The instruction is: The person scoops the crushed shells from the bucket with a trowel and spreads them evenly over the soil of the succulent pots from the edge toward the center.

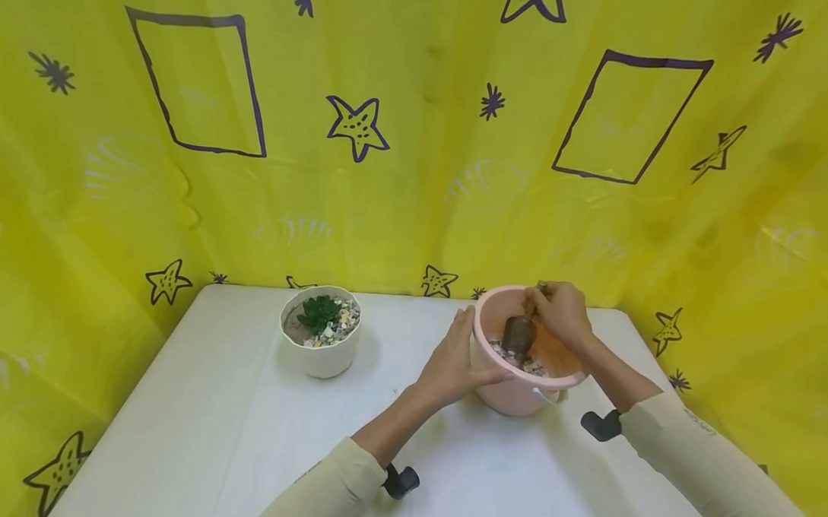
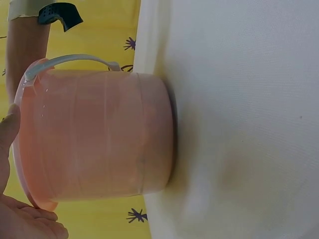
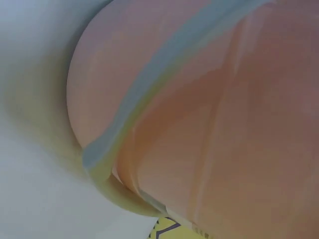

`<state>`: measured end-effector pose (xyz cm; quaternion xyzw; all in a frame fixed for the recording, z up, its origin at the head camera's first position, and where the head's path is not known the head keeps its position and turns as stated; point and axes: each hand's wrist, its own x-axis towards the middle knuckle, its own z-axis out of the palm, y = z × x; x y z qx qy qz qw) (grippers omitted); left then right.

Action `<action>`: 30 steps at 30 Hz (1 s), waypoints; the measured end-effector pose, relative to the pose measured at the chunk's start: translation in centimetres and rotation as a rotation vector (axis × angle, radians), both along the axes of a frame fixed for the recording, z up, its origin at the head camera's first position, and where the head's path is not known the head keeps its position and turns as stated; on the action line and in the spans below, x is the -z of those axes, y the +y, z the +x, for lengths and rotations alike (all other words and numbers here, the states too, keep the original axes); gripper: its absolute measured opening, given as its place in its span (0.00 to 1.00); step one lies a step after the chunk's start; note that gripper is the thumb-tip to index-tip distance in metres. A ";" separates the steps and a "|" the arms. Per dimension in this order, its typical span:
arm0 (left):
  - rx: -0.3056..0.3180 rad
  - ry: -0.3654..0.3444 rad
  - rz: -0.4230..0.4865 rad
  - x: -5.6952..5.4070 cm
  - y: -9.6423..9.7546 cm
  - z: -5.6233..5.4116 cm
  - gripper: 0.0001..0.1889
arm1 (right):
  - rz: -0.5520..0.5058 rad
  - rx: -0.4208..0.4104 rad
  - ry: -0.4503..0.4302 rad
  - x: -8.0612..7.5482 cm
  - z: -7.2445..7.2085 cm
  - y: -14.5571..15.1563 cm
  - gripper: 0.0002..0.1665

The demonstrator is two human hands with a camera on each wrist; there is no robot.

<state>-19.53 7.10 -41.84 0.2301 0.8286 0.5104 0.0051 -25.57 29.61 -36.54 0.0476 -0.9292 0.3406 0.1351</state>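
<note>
A pink bucket (image 1: 512, 391) stands on the white table with small pebbles (image 1: 535, 366) in its bottom. My left hand (image 1: 451, 362) holds the bucket by its rim at the left, thumb along the front and fingers farther back; in the left wrist view, the thumb and fingertips lie against the rim. Inside the bucket, my right hand (image 1: 564, 313) grips the handle of a small dark trowel (image 1: 519, 336), its blade pointing down at the pebbles. The right wrist view shows the bucket's side and its pale carrying handle (image 3: 144, 89), but not the hand.
To the left on the table (image 1: 244, 405) stands a white pot (image 1: 330, 360) with a green succulent (image 1: 318, 313); pebbles cover part of its surface, bare soil the rest. A yellow patterned curtain (image 1: 402, 197) hangs behind the table and along its sides.
</note>
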 end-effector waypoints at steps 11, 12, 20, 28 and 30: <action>-0.017 -0.016 -0.031 -0.1 0.1 0.0 0.63 | -0.202 0.085 -0.133 -0.1 0.4 -0.5 0.21; -0.017 -0.018 -0.029 -0.1 0.1 0.1 0.63 | -0.205 0.087 -0.137 -0.1 0.5 -0.5 0.21; -0.006 -0.036 -0.002 0.3 0.2 0.1 0.62 | -0.261 0.117 -0.184 0.0 1.0 -0.3 0.22; -0.008 -0.004 -0.031 0.2 0.2 0.0 0.63 | -0.491 0.148 -0.323 0.3 1.0 -0.4 0.25; -0.012 -0.002 -0.031 0.2 0.1 -0.1 0.63 | -0.512 0.152 -0.333 0.2 1.0 -0.6 0.25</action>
